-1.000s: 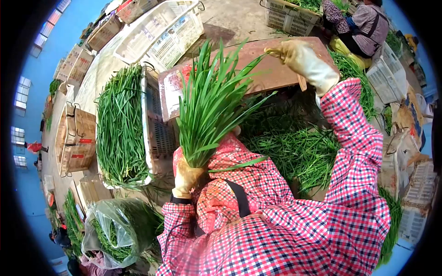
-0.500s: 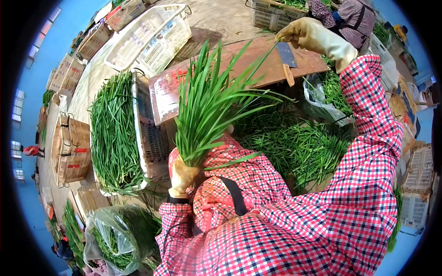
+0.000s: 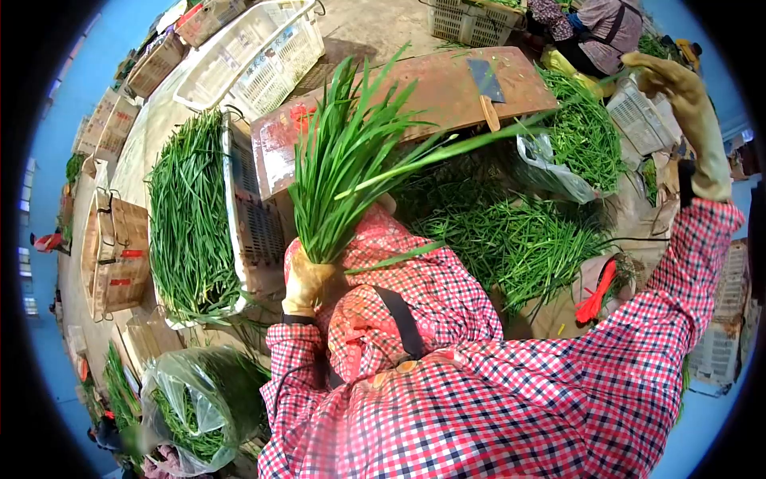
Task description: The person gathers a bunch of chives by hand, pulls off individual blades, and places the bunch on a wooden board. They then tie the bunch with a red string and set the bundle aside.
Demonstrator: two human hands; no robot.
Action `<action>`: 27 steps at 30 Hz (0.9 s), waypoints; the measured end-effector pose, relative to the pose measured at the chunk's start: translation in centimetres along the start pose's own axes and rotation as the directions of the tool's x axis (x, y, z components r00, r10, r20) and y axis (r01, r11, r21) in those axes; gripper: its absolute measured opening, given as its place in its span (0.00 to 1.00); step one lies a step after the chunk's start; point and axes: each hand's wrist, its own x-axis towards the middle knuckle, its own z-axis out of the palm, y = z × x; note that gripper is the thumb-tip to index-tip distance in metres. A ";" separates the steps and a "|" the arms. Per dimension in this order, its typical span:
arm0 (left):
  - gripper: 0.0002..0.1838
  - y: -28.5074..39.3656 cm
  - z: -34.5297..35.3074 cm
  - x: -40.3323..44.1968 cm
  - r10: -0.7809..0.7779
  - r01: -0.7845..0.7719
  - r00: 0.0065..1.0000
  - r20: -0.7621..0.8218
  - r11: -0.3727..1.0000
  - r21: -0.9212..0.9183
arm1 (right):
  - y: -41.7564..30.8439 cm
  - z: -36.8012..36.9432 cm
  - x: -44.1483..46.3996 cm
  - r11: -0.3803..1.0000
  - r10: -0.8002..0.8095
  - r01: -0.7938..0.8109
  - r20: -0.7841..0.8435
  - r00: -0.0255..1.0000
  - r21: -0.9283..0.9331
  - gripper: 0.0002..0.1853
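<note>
A bunch of garlic chives (image 3: 335, 172) stands upright in my left hand (image 3: 309, 279), whose gloved fingers are wrapped around its base. Some long blades lean out of the bunch to the right. My right hand (image 3: 688, 112), in a stained glove, is stretched far out to the right, apart from the bunch. A blurred green leaf (image 3: 613, 78) shows at its bent fingertips. Behind the bunch, a wooden board (image 3: 415, 88) carries a knife (image 3: 488, 89) with a wooden handle. Loose cut greens (image 3: 519, 247) lie in a heap below the board.
On the left, a white crate (image 3: 239, 215) is filled with long chives. Clear bags of greens (image 3: 550, 160) (image 3: 191, 399) sit right of the board and at lower left. Red ties (image 3: 597, 295) hang near my right sleeve. Another person (image 3: 602, 32) works at upper right.
My right hand has moved from above the board far out to the right, away from the bunch. My left hand keeps holding the chives. The view has shifted slightly.
</note>
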 end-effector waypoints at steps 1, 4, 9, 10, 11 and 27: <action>0.20 0.2 0.0 0.1 0.033 -0.033 0.999 0.020 0.999 -0.021 | -0.6 -0.5 -1.2 0.999 -0.048 0.047 0.020 0.999 0.027 0.19; 0.20 0.8 -0.1 -0.1 0.012 -0.007 0.999 0.035 0.992 -0.123 | -2.4 -2.5 -4.3 0.990 -0.004 -0.002 -0.046 0.999 -0.138 0.20; 0.20 -0.1 -0.4 0.1 0.098 -0.097 0.995 0.037 0.995 -0.025 | 4.8 -6.1 -9.8 0.996 0.075 -0.075 -0.016 0.997 0.041 0.19; 0.20 1.0 -0.4 0.0 0.069 -0.069 0.997 0.024 0.997 -0.022 | 6.7 -5.2 -10.8 0.943 0.331 -0.331 -0.119 0.936 0.021 0.18; 0.20 1.4 -0.4 -0.1 0.040 -0.040 0.999 0.010 0.999 -0.018 | 10.6 -4.7 -12.7 0.877 0.451 -0.474 -0.207 0.868 -0.079 0.17; 0.22 0.9 0.4 -0.5 -0.094 0.087 0.996 -0.012 0.960 -0.267 | -3.7 40.8 7.7 0.236 0.347 -0.230 0.139 0.928 0.944 0.19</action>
